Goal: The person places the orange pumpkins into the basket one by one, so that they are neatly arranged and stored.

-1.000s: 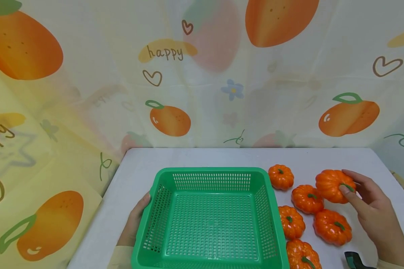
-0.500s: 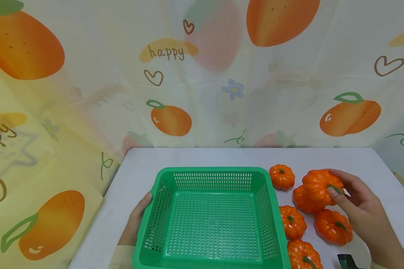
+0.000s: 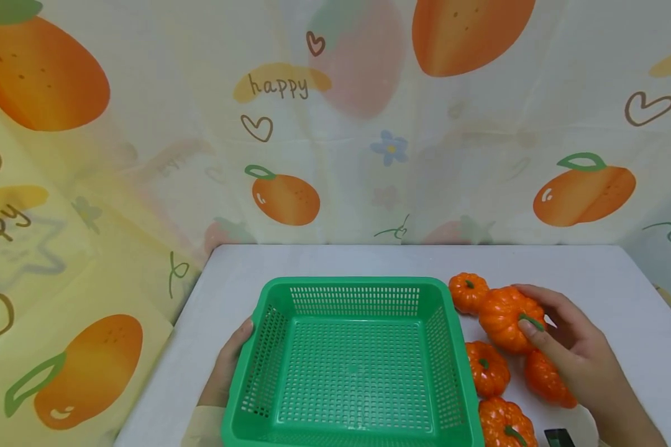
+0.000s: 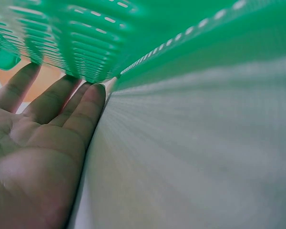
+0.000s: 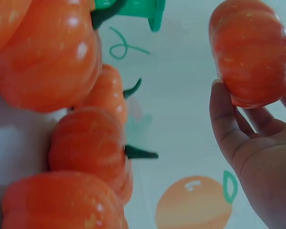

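In the head view my right hand (image 3: 578, 360) pinches a glossy orange toy pumpkin (image 3: 509, 316) with a green stem, thumb by the stem and fingers behind. The right wrist view shows this pumpkin raised, with fingertips along its side. It hides one pumpkin and sits between a small pumpkin (image 3: 468, 293) at the back and another pumpkin (image 3: 488, 370) in front. My left hand (image 3: 226, 363) is at the left side of a green plastic basket (image 3: 352, 372). Seen from the left wrist, its nearly straight fingers (image 4: 88, 102) touch the basket's slotted outer wall. Nothing lies inside the basket.
More pumpkins stand along the basket's right side, one at the front (image 3: 506, 425) and one partly behind the right hand (image 3: 547, 379). A white table (image 3: 369, 262) lies under everything. A fruit-printed cloth (image 3: 346, 186) hangs behind and at the left.
My right hand has carried its pumpkin leftward and slightly down, over the other pumpkins and closer to the basket. The left hand and the basket have stayed in place.
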Tool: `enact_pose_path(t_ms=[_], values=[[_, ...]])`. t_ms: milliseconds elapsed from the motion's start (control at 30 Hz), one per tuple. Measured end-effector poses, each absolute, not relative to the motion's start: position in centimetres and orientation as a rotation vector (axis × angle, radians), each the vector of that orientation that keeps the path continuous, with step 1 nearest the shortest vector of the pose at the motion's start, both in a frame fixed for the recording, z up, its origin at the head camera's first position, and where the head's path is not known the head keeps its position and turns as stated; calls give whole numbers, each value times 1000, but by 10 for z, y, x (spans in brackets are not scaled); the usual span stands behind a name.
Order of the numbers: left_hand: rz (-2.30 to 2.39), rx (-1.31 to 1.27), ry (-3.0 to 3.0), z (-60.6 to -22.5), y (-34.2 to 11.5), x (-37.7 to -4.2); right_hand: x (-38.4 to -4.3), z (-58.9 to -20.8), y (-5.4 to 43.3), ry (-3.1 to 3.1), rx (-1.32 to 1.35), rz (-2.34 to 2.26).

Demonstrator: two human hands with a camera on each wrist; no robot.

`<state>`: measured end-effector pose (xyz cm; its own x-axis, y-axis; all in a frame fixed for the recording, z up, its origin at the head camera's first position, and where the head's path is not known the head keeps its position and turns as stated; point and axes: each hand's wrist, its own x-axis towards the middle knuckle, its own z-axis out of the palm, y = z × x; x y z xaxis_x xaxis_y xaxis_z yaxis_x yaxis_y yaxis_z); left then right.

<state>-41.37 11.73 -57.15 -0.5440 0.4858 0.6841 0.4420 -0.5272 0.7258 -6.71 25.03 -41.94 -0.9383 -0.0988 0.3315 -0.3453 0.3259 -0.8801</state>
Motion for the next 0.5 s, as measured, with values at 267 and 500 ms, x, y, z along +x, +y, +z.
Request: enact_pose_path(t_ms=[267, 500], values=[[1552, 774, 2559, -557, 121, -396, -67, -414, 239, -2297, 589, 1789], [1686, 888, 2703, -575, 126, -398, -76, -406, 226, -2305, 737, 1749]])
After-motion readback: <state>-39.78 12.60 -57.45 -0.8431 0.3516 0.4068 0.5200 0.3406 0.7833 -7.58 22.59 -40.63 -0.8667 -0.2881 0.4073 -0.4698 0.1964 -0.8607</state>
